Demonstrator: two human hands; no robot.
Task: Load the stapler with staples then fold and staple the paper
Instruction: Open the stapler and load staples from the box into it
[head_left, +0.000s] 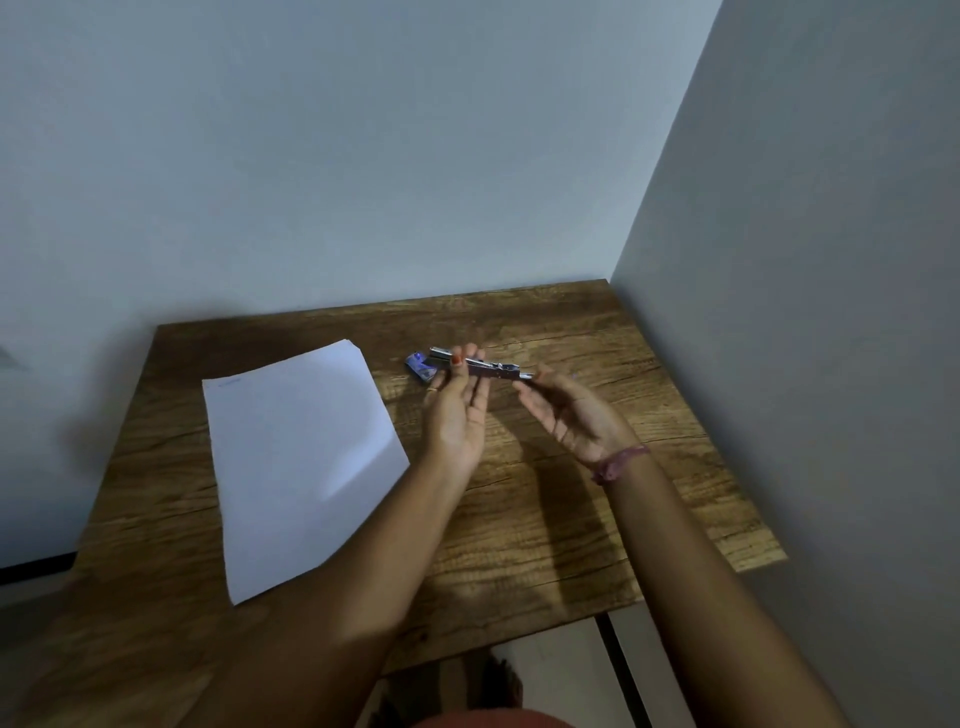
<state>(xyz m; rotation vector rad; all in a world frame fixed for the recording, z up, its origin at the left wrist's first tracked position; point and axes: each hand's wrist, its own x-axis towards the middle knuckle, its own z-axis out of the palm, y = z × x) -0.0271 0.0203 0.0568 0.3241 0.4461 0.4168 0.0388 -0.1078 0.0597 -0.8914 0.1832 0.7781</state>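
Both hands hold the stapler (480, 365) above the table (571, 493).
Left hand (457, 410) pinches its middle; right hand's (576, 415) fingertips pinch its end; paper (296, 457) lies left.

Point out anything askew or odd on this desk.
Only the paper: it lies skewed to the desk, near corner over the front edge. The staple box lies flat; both hands hold the stapler. No damage or spills.

Desk (545, 519) hemmed by walls at back and right (779, 260). Paper (296, 457) takes left half; small staple box (422, 367) sits near back, w/ both hands and stapler (488, 366) just beside it. Bare wood front-centre and right of hands.
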